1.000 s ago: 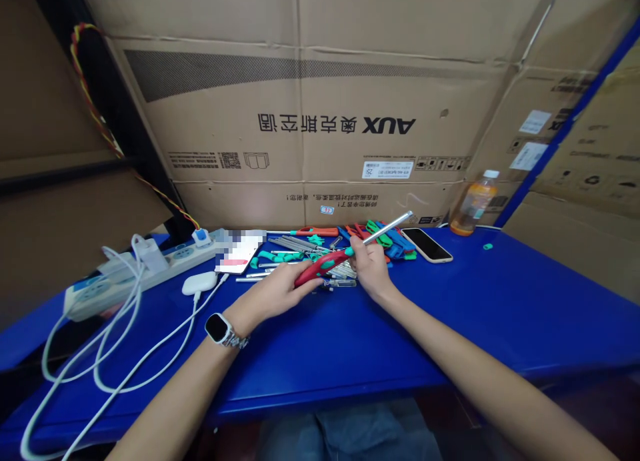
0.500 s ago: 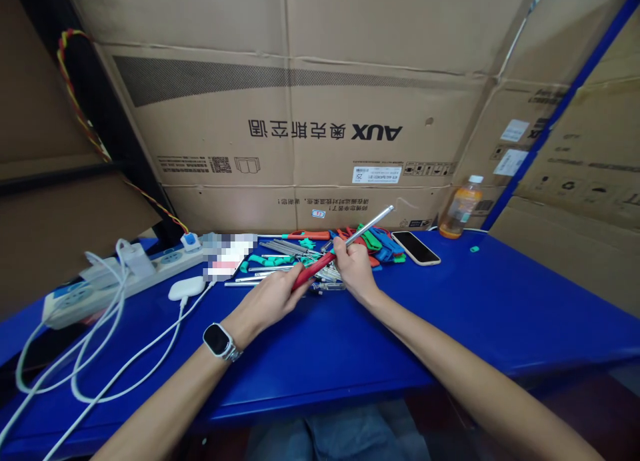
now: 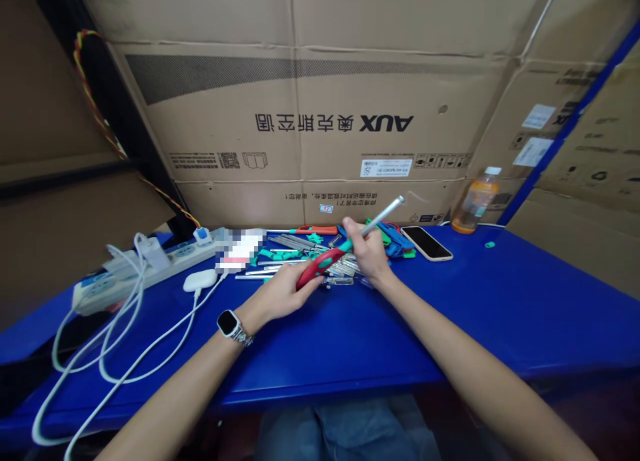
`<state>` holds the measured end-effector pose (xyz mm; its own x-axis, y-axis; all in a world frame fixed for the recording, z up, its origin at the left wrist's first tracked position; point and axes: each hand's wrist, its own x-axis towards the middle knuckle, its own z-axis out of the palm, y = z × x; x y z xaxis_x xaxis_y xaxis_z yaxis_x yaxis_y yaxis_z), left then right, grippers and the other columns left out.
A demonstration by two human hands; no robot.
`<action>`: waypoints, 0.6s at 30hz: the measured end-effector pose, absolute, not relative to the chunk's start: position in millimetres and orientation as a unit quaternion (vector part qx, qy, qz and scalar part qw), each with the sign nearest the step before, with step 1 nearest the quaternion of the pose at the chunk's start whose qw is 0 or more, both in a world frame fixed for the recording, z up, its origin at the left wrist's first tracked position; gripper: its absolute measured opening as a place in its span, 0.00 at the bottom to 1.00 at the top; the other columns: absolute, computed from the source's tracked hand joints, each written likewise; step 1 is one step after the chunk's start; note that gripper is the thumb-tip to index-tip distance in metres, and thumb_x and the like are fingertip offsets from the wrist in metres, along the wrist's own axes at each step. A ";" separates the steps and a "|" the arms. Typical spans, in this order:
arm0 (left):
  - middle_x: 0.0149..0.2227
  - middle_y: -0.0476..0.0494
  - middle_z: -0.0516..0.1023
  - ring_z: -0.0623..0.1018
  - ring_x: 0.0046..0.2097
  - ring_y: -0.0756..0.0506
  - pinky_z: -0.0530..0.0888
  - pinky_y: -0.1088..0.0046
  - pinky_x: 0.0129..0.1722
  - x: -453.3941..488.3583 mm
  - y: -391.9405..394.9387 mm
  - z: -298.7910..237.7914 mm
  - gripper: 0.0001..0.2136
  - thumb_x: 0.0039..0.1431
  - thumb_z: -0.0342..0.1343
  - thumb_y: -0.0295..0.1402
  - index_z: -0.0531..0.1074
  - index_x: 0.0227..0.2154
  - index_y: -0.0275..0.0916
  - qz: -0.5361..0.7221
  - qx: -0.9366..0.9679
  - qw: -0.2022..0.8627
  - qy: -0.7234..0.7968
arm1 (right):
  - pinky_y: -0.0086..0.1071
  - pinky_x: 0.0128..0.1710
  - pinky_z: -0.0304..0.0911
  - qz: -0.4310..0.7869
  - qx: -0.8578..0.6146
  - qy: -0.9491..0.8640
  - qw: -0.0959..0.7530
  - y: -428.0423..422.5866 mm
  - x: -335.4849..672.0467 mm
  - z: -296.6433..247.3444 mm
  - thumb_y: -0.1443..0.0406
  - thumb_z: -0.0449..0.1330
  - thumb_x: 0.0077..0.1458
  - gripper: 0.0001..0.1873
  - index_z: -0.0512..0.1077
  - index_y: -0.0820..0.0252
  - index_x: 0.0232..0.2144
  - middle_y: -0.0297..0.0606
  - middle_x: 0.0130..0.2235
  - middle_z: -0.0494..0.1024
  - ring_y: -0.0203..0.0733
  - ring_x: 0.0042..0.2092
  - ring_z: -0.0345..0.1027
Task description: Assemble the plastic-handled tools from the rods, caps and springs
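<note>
Lighter: red handle with green inlays (image 3: 320, 267) and a long silver tube (image 3: 386, 214), slanting up to the right, held in both my hands above the near part of the pile.

Left hand: my fingers (image 3: 285, 291) are closed round the lower end of the red handle, the thumb lying along its near side (the fingertips behind are hidden from me).

Right hand: mine too is closed (image 3: 369, 254), thumb and fingers about the place where the green collar meets the tube; how firmly they press I cannot tell.

Wrist: a watch (image 3: 229, 323) with a dark face and a metal band sits on my left one.

Pile: silver tubes, green pieces and clear parts (image 3: 300, 253) lie heaped beneath and behind the lighter, with blue handles (image 3: 400, 241) at the right end and an orange handle (image 3: 320, 230) at the back.

Table: blue (image 3: 350, 354); on its right, a phone (image 3: 427, 243) lies screen up beside the blue handles, and a bottle (image 3: 475, 201) of orange drink stands near the cardboard (image 3: 340, 81).

Left side: a power strip (image 3: 150, 274) with white cables, a small white case (image 3: 200, 280) near it.
</note>
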<state>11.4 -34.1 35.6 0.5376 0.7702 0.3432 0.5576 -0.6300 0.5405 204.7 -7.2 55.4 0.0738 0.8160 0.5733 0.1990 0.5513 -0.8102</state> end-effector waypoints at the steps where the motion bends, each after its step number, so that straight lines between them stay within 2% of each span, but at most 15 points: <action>1: 0.28 0.49 0.72 0.70 0.28 0.49 0.64 0.74 0.31 11.4 -34.0 34.5 0.14 0.66 0.49 0.42 0.71 0.35 0.37 0.275 0.860 0.196 0.383 | 0.29 0.21 0.42 0.244 -0.402 -0.614 0.634 -5.6 204.8 53.0 0.48 0.54 0.57 0.29 0.47 0.55 0.15 0.27 0.17 0.47 0.30 0.21 0.41; 5: 0.25 0.52 0.69 0.68 0.26 0.49 0.63 0.74 0.28 12.9 -35.9 29.8 0.16 0.66 0.49 0.46 0.72 0.38 0.37 0.243 0.856 0.215 0.403 | 0.30 0.21 0.44 0.286 -0.406 -0.561 0.662 0.8 200.1 37.7 0.52 0.52 0.58 0.26 0.46 0.54 0.16 0.27 0.17 0.47 0.32 0.21 0.42; 13: 0.25 0.52 0.69 0.67 0.26 0.50 0.63 0.74 0.27 20.3 -39.5 26.2 0.16 0.65 0.50 0.45 0.69 0.33 0.37 0.275 0.838 0.247 0.402 | 0.29 0.22 0.48 0.311 -0.412 -0.564 0.644 2.4 191.1 30.6 0.58 0.49 0.57 0.21 0.46 0.54 0.17 0.27 0.17 0.48 0.33 0.21 0.43; 18: 0.19 0.56 0.62 0.62 0.17 0.54 0.60 0.79 0.16 35.7 -34.8 19.4 0.19 0.62 0.50 0.52 0.61 0.30 0.39 0.334 0.734 0.451 0.383 | 0.28 0.23 0.52 0.358 -0.432 -0.610 0.559 -14.6 178.9 27.8 0.50 0.50 0.60 0.25 0.56 0.56 0.17 0.28 0.17 0.56 0.34 0.22 0.51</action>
<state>35.7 -34.8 19.4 0.4836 0.8632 0.1452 0.2612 -0.3006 0.9173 178.9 -14.6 27.8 -0.0005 0.9275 0.3738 0.1273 0.3708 -0.9199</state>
